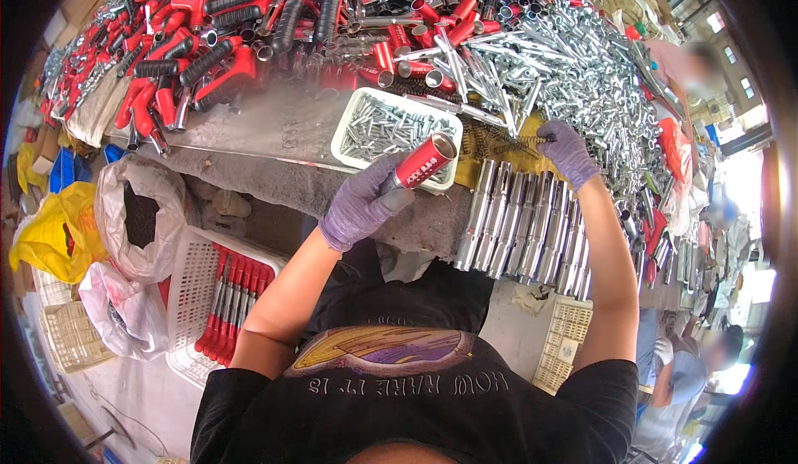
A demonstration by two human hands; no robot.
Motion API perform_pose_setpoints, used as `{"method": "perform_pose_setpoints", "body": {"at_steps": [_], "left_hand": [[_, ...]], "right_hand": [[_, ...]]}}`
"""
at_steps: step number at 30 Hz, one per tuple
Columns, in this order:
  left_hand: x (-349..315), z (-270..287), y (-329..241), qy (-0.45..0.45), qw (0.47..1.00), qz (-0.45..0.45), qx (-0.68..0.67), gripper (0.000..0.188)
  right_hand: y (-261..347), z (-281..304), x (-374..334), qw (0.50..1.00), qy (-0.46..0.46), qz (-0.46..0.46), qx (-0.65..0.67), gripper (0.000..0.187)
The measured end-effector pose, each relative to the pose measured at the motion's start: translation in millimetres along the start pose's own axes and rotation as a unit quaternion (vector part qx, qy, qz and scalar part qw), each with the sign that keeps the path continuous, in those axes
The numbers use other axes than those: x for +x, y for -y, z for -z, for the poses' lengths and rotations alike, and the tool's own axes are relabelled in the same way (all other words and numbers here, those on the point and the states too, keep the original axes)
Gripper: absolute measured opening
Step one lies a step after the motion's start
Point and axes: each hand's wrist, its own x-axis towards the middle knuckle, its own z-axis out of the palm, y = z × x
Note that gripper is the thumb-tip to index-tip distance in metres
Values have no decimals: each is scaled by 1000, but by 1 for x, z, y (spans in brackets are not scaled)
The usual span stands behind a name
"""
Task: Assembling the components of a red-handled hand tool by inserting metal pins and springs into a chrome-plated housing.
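Note:
My left hand [362,201], in a purple glove, is closed around a short red sleeve [422,162] with an open metal end facing up and to the right. The sleeve hangs over the corner of a white tray [353,125] full of small metal pins. At the right, my purple-gloved right hand [570,152] pinches the end of a thin dark coil spring [525,140]. Several more such springs [480,142] lie beside it on a yellow sheet. Just below that hand, shiny metal tubes [517,223] lie side by side in a row at the bench edge.
Red-and-black handles [218,73] pile up at the far left of the bench. Small silvery parts [582,65] heap up at the far right. Left of me stand a white basket [193,274] holding red-and-silver tools and white sacks [150,206]. Other people are at the right.

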Motion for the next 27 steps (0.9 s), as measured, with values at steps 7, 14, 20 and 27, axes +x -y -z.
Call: {"method": "perform_pose_setpoints", "body": {"at_steps": [7,14,20,27], "left_hand": [[3,4,-1,8,999,-45,19,53],[3,7,8,84,985,-64,-140,52],[0,12,13,71,990,-49,-115,51],[4,18,16,75,989,-59,-112,54]], "right_hand": [[99,45,-46,966,-23,30,254,27],[203,68,-67,925,50,376,-7,21],[228,65,-69,939,74,337,-12,22],[231,61,-68,976,22,214,37,22]]}}
